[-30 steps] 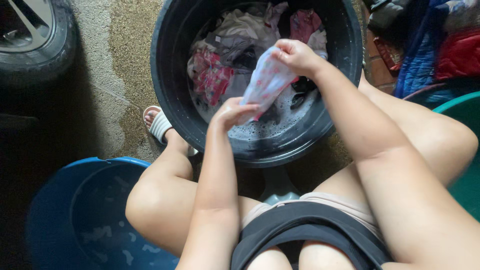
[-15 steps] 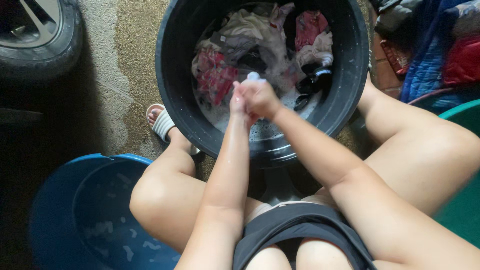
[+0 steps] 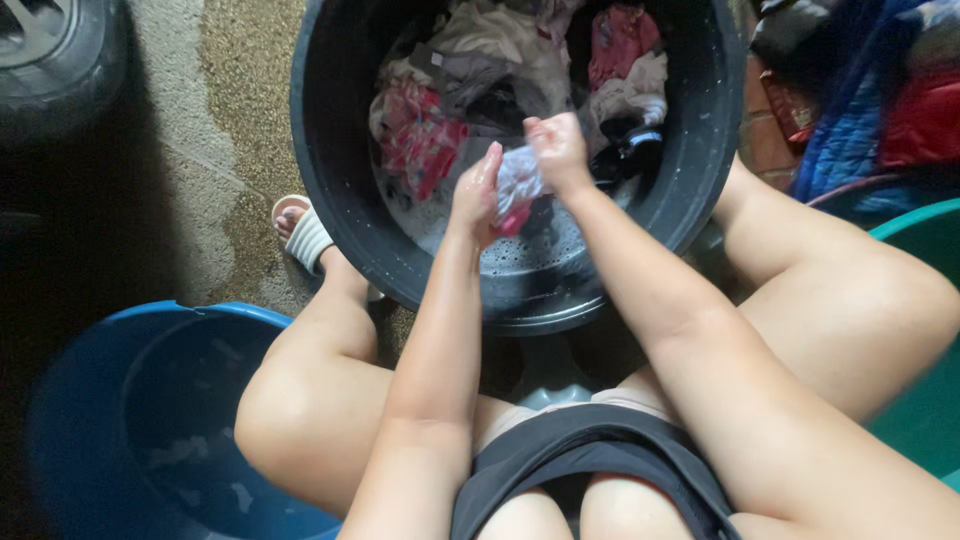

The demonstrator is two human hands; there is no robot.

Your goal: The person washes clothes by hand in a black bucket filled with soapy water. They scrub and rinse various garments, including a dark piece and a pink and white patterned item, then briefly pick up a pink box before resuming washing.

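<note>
- Right now both hands meet over the middle of the black tub (image 3: pixel 330 190), with a small wet cloth (image 3: pixel 518 183) bunched between them
- left hand (image 3: pixel 476 196) sits on the near-left side of the cloth, fingers closed and pressed against it, palm turned toward the other hand
- right hand (image 3: pixel 558 150) is just above and to the far-right, fingers curled shut around the cloth's upper end
- the cloth is pale bluish-white with a pink bit at its lower edge; its long axis runs roughly upright between the two hands, lower end hanging just above the soapy water (image 3: pixel 520 255)
- neither hand is nearer than the other: both touch the cloth, the left lower, the right higher
- beyond the hands, heaped laundry (image 3: pixel 470 90) fills the far half of the tub, red-patterned at the left, grey and white in the middle, pink at the far right
- a blue basin (image 3: pixel 90 400) stands near the left knee, a green tub (image 3: pixel 925 250) at the right edge
- no packages, labels or signs show
</note>
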